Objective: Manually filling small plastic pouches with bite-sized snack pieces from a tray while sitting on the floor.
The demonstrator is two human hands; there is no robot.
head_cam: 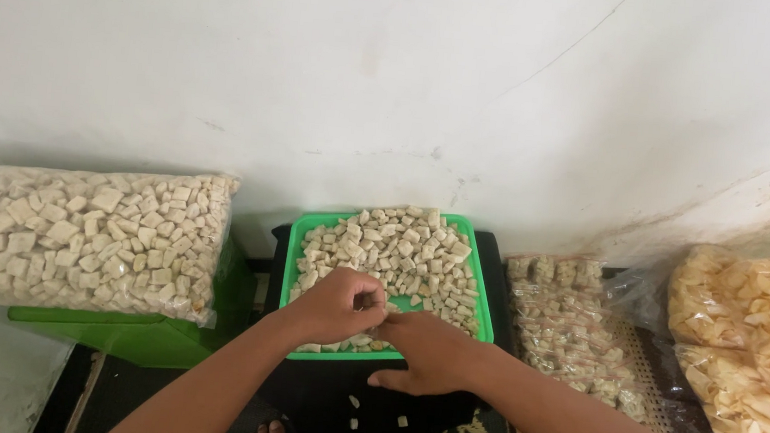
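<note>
Here, the scene is set out by labels:
Tray: a green tray (484,320) is seen against the wall (397,78), its long axis running away from the person; the near rim is covered by both hands.
Pieces: pale cut pieces (401,250) are heaped toward the tray's far end, no common direction being shown.
Left hand: the left hand (337,307) is curled over the tray's near edge, its grip pressed together on what seem to be pieces.
Right hand: the right hand (429,352) is laid palm down at the near rim; the state of its grip cannot be told.
Edges: a large bag (77,236) is set close on the left, small packets (570,326) just beside the right rim.
Open room: dark floor (323,397) is left before the tray, with stray bits (355,401) scattered there.
</note>
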